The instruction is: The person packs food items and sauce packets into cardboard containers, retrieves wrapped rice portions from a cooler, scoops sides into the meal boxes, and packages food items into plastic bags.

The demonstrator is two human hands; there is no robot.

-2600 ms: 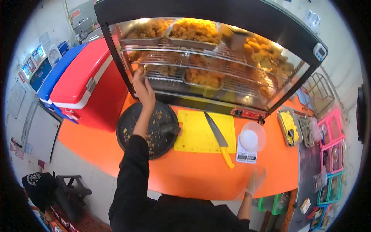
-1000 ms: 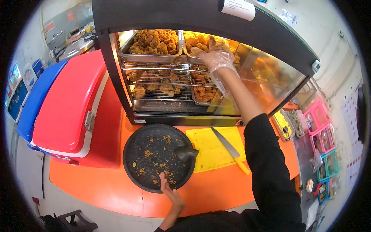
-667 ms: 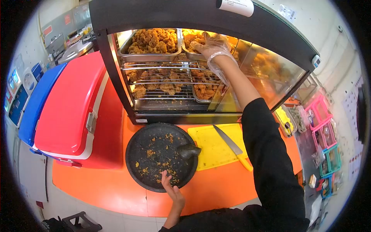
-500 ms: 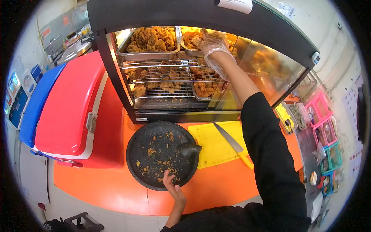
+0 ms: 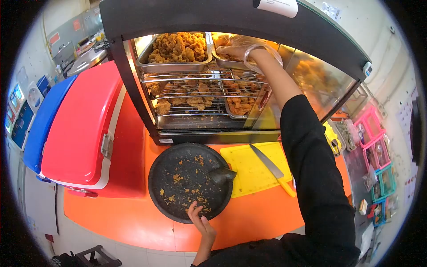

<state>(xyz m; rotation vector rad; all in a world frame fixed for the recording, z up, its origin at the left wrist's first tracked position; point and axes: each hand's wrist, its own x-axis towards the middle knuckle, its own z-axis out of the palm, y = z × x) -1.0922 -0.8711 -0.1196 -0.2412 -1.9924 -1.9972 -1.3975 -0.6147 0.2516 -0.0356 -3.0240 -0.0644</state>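
My right hand (image 5: pixel 246 50), in a clear plastic glove, reaches into the upper right metal tray (image 5: pixel 233 64) of fried chicken inside a glass food warmer (image 5: pixel 213 136). Its fingers are too unclear to show whether they grip a piece. Beside that tray stands another tray heaped with fried chicken pieces (image 5: pixel 180 48). My bare left hand (image 5: pixel 202 221) hovers at the near rim of a round black stone mortar (image 5: pixel 178 196), fingers apart and holding nothing. Crumbs are scattered in the mortar, and a stone pestle (image 5: pixel 221 175) rests at its right side.
A yellow cutting board (image 5: pixel 249 182) carries a yellow-handled knife (image 5: pixel 272 168). Red (image 5: pixel 80 129) and blue cool boxes (image 5: pixel 38 133) stand left on the orange table (image 5: pixel 120 222). Wire racks (image 5: pixel 191 95) hold more chicken. Pink and teal baskets (image 5: pixel 376 133) are at right.
My right hand has turned flatter and lower within the upper right tray. My left hand stays by the mortar's near rim. The whole view has shifted slightly.
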